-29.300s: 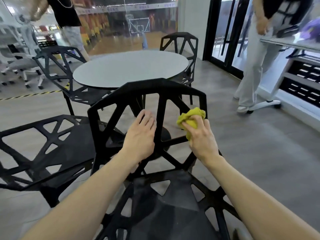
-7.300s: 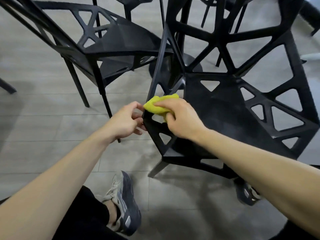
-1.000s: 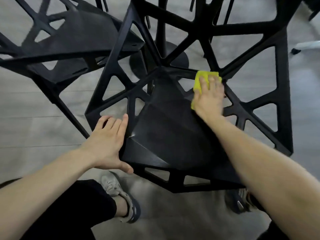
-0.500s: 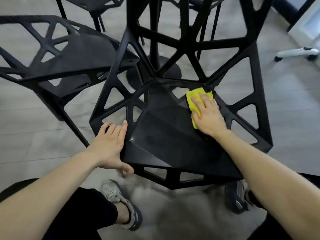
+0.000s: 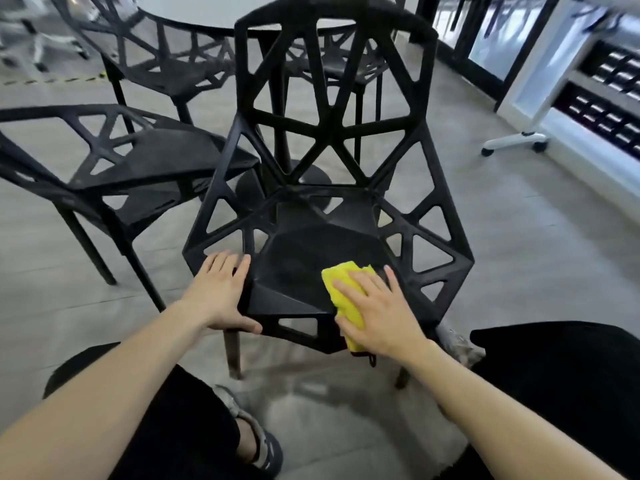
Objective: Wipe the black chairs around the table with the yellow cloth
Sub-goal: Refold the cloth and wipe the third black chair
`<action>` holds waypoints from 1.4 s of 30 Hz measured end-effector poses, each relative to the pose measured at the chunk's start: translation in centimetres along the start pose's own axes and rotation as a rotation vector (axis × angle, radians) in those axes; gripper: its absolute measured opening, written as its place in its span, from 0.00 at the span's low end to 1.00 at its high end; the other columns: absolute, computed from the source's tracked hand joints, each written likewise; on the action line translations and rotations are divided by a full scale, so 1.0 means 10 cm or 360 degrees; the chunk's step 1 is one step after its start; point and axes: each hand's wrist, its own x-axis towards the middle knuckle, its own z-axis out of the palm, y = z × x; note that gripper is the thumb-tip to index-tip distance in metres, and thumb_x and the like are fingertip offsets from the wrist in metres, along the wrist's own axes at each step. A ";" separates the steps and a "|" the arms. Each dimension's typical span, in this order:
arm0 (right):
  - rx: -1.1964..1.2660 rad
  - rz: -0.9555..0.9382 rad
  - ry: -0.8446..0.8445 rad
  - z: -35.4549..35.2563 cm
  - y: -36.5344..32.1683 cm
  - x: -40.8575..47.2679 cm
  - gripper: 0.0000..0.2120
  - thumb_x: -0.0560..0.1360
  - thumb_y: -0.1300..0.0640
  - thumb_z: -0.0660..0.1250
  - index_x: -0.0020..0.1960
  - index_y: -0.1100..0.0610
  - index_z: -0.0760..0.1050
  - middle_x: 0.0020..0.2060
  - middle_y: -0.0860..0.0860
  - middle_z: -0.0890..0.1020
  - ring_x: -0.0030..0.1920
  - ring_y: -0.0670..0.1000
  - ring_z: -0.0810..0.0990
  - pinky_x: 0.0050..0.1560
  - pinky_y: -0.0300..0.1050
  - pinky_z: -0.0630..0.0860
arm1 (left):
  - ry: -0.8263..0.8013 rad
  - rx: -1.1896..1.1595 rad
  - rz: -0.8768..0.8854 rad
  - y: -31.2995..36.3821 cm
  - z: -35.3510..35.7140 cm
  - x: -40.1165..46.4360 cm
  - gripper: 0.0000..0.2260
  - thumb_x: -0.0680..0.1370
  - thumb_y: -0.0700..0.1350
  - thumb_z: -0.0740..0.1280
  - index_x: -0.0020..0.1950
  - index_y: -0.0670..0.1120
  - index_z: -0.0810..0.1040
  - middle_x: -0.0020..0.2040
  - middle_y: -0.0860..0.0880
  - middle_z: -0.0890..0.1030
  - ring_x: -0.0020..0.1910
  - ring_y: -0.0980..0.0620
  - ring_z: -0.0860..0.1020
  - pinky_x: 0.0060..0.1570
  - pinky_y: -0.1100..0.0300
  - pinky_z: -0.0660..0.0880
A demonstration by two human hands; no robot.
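A black lattice chair (image 5: 311,251) stands directly in front of me, its back toward the round table (image 5: 221,8). My right hand (image 5: 377,313) lies flat with spread fingers on the yellow cloth (image 5: 341,289), pressing it on the front right part of the seat. The cloth hangs slightly over the seat's front edge. My left hand (image 5: 221,292) rests open on the seat's front left corner, thumb under the rim.
A second black chair (image 5: 138,157) stands close on the left, and two more (image 5: 166,60) sit beyond around the table. A white wheeled stand (image 5: 519,140) and shelving are at the right. My knees and shoes frame the chair's front.
My right hand has slid the cloth from the seat's back right corner to its front edge. The view has tilted up, showing the chair back and table. The left hand stayed put.
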 end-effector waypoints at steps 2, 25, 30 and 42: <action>-0.0087 0.0225 0.0075 -0.06 0.45 -0.18 0.31 0.79 0.33 0.59 0.78 0.45 0.70 0.76 0.52 0.72 0.77 0.58 0.69 0.82 0.67 0.52 | 0.0313 0.0022 0.0171 0.10 0.05 -0.14 0.59 0.64 0.78 0.74 0.85 0.45 0.62 0.79 0.43 0.66 0.81 0.40 0.61 0.83 0.44 0.58; 0.0183 0.0339 0.0454 0.40 -0.65 0.07 0.25 0.84 0.45 0.59 0.78 0.53 0.72 0.75 0.61 0.71 0.77 0.65 0.67 0.79 0.71 0.55 | 0.0694 -0.0024 0.0629 0.88 0.32 -0.12 0.11 0.72 0.53 0.82 0.36 0.54 0.84 0.36 0.54 0.75 0.33 0.49 0.75 0.25 0.59 0.60; 0.0021 -0.0223 0.0485 0.31 0.10 -0.09 0.23 0.82 0.47 0.66 0.76 0.50 0.75 0.74 0.58 0.75 0.76 0.62 0.72 0.78 0.66 0.62 | 0.0692 0.0032 0.0603 0.88 0.32 -0.13 0.08 0.72 0.55 0.83 0.40 0.55 0.86 0.35 0.54 0.75 0.34 0.49 0.77 0.27 0.59 0.59; 0.0220 0.0026 0.0468 0.26 -0.35 -0.26 0.23 0.81 0.52 0.65 0.76 0.53 0.75 0.77 0.57 0.73 0.80 0.60 0.66 0.80 0.68 0.58 | 0.0455 0.0210 0.0469 1.05 0.24 0.01 0.11 0.79 0.58 0.74 0.46 0.52 0.86 0.40 0.52 0.81 0.42 0.47 0.84 0.35 0.53 0.69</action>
